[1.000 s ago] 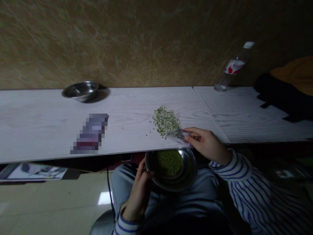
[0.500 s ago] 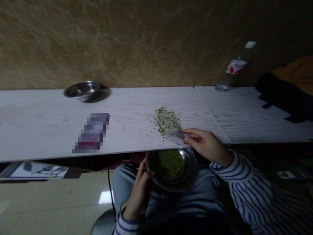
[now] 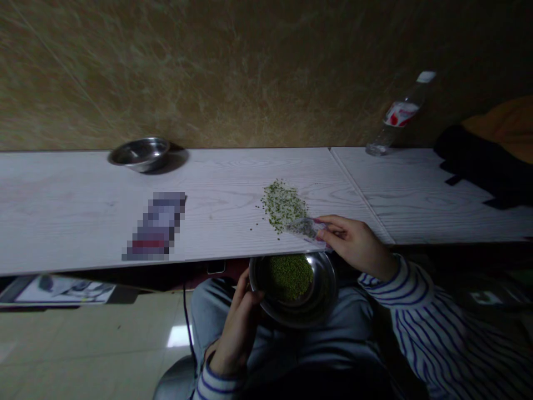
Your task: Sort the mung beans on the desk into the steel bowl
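Note:
My left hand point(image 3: 242, 316) grips the left rim of a steel bowl point(image 3: 325, 300), which is tilted on my lap just below the table edge. Green beans point(image 3: 291, 278) lie inside that bowl. Between the thumb and fingers of my right hand point(image 3: 352, 241) is a thin see-through plastic piece point(image 3: 306, 228), held low over the table near its front edge. Scattered green beans point(image 3: 283, 205) are spread on the white table point(image 3: 225, 216) just beyond the plastic piece, whose near part overlaps the edge of the spread.
Against the wall at the back left stands a second steel bowl point(image 3: 141, 155). A blurred-out flat object point(image 3: 156, 225) lies at the left. At the right are a clear bottle point(image 3: 400, 114) with a white cap and dark and orange cloth point(image 3: 491, 150).
My right hand has shifted slightly to the right with the plastic piece. My left hand and the bowl on my lap have stayed nearly where they were.

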The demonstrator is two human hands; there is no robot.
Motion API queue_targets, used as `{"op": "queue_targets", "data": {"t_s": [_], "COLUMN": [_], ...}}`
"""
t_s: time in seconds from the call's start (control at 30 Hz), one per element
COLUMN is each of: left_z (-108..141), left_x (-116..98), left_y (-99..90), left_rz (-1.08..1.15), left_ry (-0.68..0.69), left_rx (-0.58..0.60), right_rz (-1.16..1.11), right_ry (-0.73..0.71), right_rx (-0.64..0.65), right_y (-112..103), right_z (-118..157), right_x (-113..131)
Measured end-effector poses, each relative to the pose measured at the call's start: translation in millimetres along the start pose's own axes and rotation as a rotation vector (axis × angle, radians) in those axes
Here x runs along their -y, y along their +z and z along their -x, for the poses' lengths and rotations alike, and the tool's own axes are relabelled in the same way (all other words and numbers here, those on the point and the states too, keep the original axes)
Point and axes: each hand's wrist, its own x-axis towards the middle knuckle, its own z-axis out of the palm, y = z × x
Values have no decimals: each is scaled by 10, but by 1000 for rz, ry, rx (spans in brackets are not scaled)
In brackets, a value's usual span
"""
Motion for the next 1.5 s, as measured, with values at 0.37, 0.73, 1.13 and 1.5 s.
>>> {"op": "queue_targets", "data": {"t_s": [0.37,0.73,1.13,1.5], "left_z": [3,5,1,0], "left_x": [-10,-20,-7,-14], "left_y": [-35,-28,-60,-53], "left_rz": [-44,-57,-34,-28], "left_ry": [2,-2,14,27], "left_rx": [-17,-29,-28,-34], "right_rz": [42,16,25,4], "right_ry": [-3,-26,-18,-27], "right_rx": [31,32,40,45], "right_y": [57,58,71,101], "right_z": [-47,-8,-39,-72], "right_x": [96,80,53,127]}}
